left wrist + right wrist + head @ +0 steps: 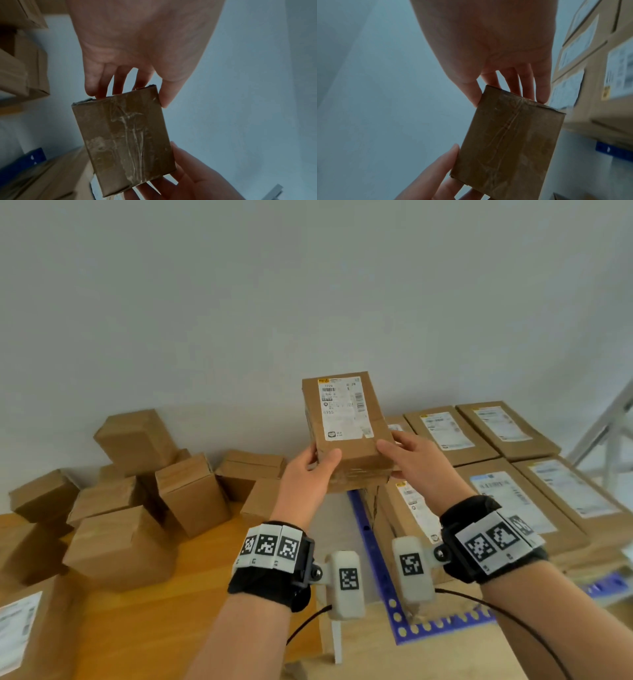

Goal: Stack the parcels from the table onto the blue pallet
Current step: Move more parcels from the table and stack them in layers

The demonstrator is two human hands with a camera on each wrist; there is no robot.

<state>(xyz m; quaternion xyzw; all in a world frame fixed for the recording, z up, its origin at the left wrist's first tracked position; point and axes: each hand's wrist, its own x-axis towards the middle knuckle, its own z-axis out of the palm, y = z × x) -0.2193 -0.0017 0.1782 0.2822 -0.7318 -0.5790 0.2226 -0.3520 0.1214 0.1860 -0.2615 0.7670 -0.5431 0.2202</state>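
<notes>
both hands up now, and the small labelled parcel (344, 424) is caught between them: left hand (306, 474) with thumb on the label face and fingers curled round under its near-left corner, right hand (412, 463) doing the same at the near-right corner. so each grip is closed on that one box, held in the air, tilted label-up, above the gap between the wooden surface (191, 594) and the blue pallet (375, 563). to the right of the grip, flat parcels (448, 436) already lie in a tidy layer, labels up. left of it, the loose boxes (126, 542) wait in a heap. the grip sits low on the box, only at the near end, so i'd say keep both thumbs pressed, swing right, level it out, set it flush against the neighbours, label up. letting go early could tip it off the edge.
</notes>
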